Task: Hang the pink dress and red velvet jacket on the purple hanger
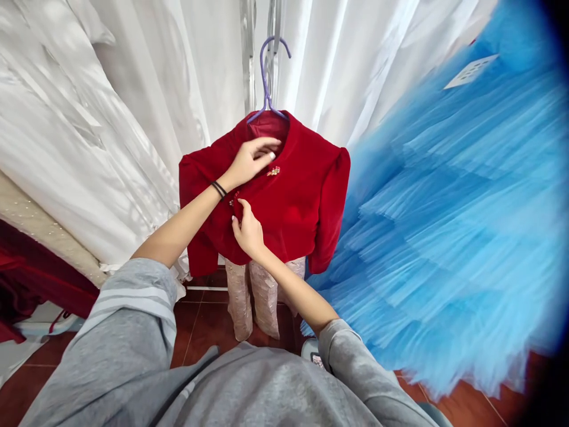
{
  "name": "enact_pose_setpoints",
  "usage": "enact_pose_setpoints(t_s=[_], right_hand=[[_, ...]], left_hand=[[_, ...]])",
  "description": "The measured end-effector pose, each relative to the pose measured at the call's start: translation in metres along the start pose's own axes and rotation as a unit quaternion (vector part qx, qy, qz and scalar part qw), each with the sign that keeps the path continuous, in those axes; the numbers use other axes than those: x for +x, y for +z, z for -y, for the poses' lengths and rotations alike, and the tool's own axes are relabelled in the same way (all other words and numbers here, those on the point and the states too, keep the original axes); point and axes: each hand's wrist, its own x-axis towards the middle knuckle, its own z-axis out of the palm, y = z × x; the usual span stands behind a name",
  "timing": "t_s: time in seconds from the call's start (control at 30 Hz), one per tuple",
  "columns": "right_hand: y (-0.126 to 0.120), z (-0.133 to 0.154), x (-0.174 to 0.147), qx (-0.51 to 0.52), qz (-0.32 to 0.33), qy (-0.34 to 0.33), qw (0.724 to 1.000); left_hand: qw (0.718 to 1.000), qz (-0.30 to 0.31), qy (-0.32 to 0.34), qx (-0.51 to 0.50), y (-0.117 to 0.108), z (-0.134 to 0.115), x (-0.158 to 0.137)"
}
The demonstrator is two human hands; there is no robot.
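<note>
A red velvet jacket [296, 207] hangs on a purple hanger [265, 74] straight in front of me. Small gold and red ornaments, one a brooch-like clasp [274, 171], sit along its slanted front. My left hand [251, 161], with two black bands at the wrist, lies over the collar opening, fingers stretched out and thumb apart. Lower down, my right hand [249, 231] pinches the jacket's front edge between thumb and fingers, beside a second ornament [234, 198]. Pale patterned fabric [262, 296], shaped like trouser legs, hangs below the jacket.
Blue layered tulle [435, 219] fills the right side, with a white tag [471, 72] near its top. White garments [89, 148] hang at the left, beside white curtains [338, 53]. Dark red cloth [44, 273] lies lower left. The floor is reddish tile [191, 332].
</note>
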Motion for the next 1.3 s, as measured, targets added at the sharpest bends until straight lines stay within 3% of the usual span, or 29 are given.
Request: enact_pose_setpoints(t_s=[0.1, 0.23, 0.3, 0.37, 0.4, 0.47, 0.53, 0.7, 0.87, 0.97, 1.1, 1.2, 1.3], right_hand=[[0.009, -0.010, 0.007, -0.016, 0.029, -0.003, 0.999], [0.007, -0.023, -0.021, -0.002, 0.055, -0.051, 0.997], [0.003, -0.040, -0.050, 0.068, 0.006, -0.064, 0.996], [-0.007, -0.068, -0.079, 0.147, -0.125, 0.019, 0.981], [-0.014, -0.086, -0.091, 0.187, -0.205, 0.105, 0.955], [-0.032, -0.122, -0.104, 0.264, -0.314, 0.288, 0.865], [-0.054, -0.155, -0.105, 0.336, -0.297, 0.385, 0.806], [-0.092, -0.190, -0.091, 0.482, -0.167, 0.411, 0.756], [-0.077, -0.192, -0.103, 0.617, -0.201, 0.440, 0.621], [-0.051, -0.193, -0.118, 0.599, -0.207, 0.470, 0.614], [-0.028, -0.190, -0.132, 0.584, -0.209, 0.480, 0.621], [-0.023, -0.186, -0.137, 0.570, -0.203, 0.471, 0.642], [-0.021, -0.180, -0.141, 0.530, -0.190, 0.472, 0.678]], left_hand=[[0.999, -0.051, -0.018, 0.002, 0.002, -0.013, -0.018], [0.994, -0.019, -0.038, 0.102, 0.013, -0.016, -0.047], [0.991, -0.027, -0.060, 0.120, 0.015, -0.007, -0.055], [0.992, -0.045, -0.071, 0.097, 0.013, 0.002, -0.056], [0.993, -0.052, -0.073, 0.071, 0.011, 0.006, -0.055], [0.995, -0.061, -0.076, -0.004, 0.005, 0.009, -0.052], [0.990, -0.070, -0.086, -0.084, -0.002, 0.011, -0.050], [0.966, -0.097, -0.124, -0.205, -0.012, 0.011, -0.047], [0.963, -0.067, -0.151, -0.212, -0.013, 0.009, -0.046], [0.972, -0.060, -0.149, -0.174, -0.012, 0.006, -0.042], [0.989, -0.070, -0.100, -0.081, -0.021, -0.007, -0.040], [0.994, -0.076, -0.067, 0.031, -0.030, -0.018, -0.048], [0.983, -0.030, -0.078, 0.165, -0.031, -0.020, -0.064]])
